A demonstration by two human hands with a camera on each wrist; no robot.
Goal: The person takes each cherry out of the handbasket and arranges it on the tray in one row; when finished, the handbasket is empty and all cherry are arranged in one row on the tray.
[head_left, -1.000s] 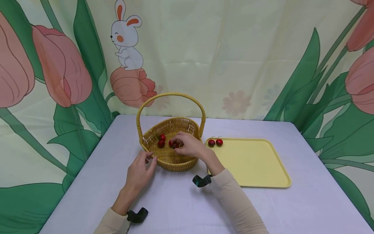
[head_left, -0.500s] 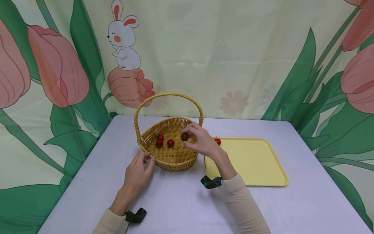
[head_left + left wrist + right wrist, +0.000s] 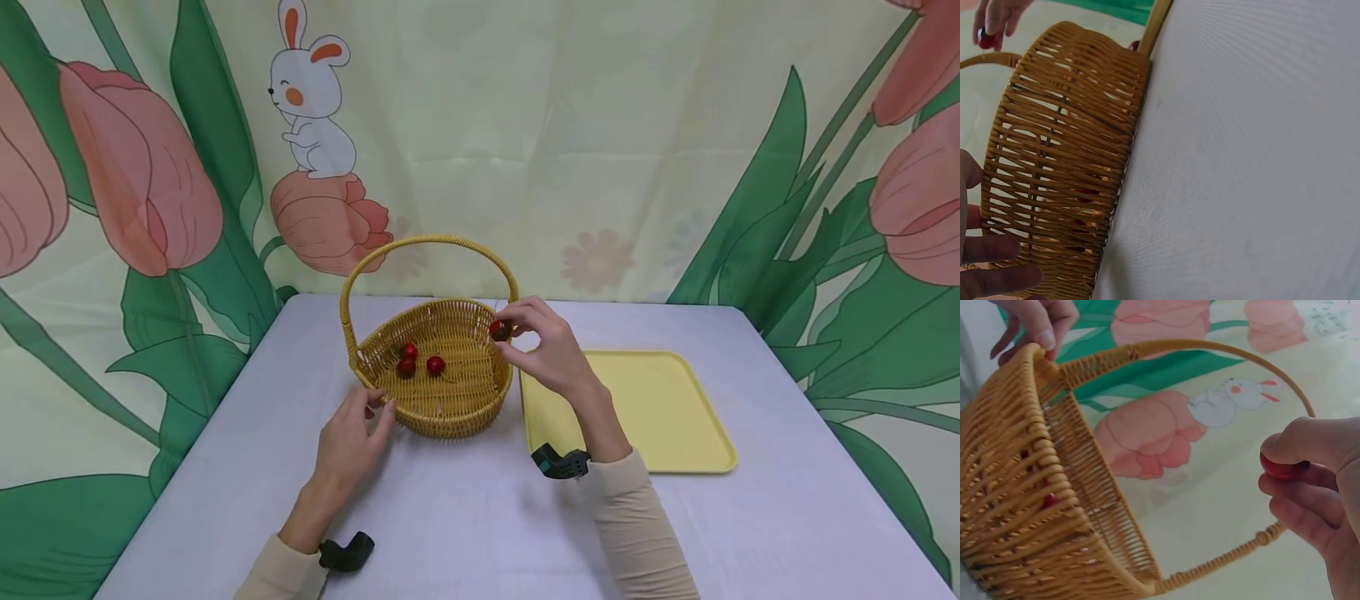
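Observation:
Between the thumb and fingertips of my right hand [image 3: 551, 346] is a dark red cherry [image 3: 500, 331], raised by the right side of a wicker basket [image 3: 450, 427]. The right wrist view shows this cherry [image 3: 1282, 467] pinched under the thumb. Several red cherries [image 3: 436, 365] lie inside the basket, towards its left. My left hand [image 3: 348, 446] holds the basket's front left rim, thumb and fingers at the edge. In the left wrist view, fingers [image 3: 1000, 281] lie against the woven wall.
A yellow tray [image 3: 637, 417] lies to the right of the basket, its left part covered by my right hand and forearm. The basket's tall arched handle [image 3: 435, 240] rises over its opening. A white cloth [image 3: 450, 517] covers the table, with a printed curtain [image 3: 480, 150] behind.
My right hand has lifted a cherry out of the basket and carried it up and right towards the tray. The left hand stays at the rim.

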